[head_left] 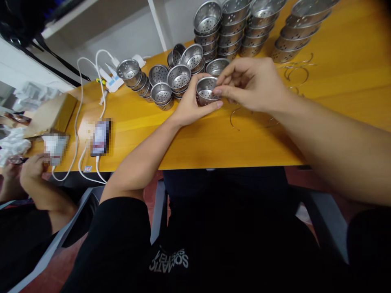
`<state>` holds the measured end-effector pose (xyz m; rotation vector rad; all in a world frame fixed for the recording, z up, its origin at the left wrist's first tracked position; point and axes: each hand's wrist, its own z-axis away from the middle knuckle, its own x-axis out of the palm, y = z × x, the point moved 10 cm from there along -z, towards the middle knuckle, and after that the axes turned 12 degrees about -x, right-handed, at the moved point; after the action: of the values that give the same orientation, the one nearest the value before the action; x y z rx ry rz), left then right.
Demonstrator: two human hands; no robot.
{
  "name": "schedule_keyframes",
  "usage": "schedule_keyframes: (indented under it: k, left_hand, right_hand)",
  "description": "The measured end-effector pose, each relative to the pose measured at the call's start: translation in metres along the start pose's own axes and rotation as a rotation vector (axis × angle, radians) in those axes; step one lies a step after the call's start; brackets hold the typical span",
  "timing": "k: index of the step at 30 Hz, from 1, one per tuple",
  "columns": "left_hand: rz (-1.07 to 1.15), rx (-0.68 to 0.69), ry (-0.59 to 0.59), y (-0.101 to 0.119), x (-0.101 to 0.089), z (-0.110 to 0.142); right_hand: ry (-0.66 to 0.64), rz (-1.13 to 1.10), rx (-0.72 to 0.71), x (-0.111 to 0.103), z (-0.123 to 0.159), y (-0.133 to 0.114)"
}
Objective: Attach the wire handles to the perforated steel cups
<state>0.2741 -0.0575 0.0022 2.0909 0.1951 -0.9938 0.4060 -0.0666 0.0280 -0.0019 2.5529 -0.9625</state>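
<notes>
My left hand is wrapped round a small perforated metal cup, its mouth tilted up toward me. At the cup's right rim, the thumb and fingertips of my right hand are pinched together; whether they grip the rim or something thin is hidden. Behind the cup stands another perforated cup. Loose curved metal wires lie on the table to the right, partly behind my right hand and forearm.
Tall stacks of perforated cups line the table's back edge, with shorter piles nearer on the left. A phone with white cables lies on the wooden table. Farther left are a cardboard box and another person's hands.
</notes>
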Motion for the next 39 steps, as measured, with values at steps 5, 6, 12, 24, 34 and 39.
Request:
schedule_keyframes:
  k: [5,6,12,24,34,39]
  left_hand:
    - [0.036,-0.024,0.034,-0.008,-0.005,-0.002]
    - [0.037,-0.028,0.04,-0.009,-0.006,-0.003]
    - [0.057,-0.031,0.064,-0.01,-0.009,-0.004]
    - [0.063,0.011,0.061,0.014,-0.012,0.001]
    - [0.052,0.012,0.075,0.016,-0.02,0.001]
    - [-0.012,0.013,0.182,0.026,-0.057,0.001]
  right_hand:
    - [-0.018,0.2,-0.1,-0.012,-0.011,-0.047]
    - [-0.043,0.225,-0.124,-0.012,-0.012,-0.052]
    - [-0.178,0.295,-0.184,-0.003,-0.012,-0.055]
    - [-0.26,0.141,-0.137,0.016,-0.003,-0.03]
    - [-0.16,0.191,-0.182,0.001,-0.014,-0.066]
    - [0.051,0.269,-0.167,-0.029,-0.015,-0.065]
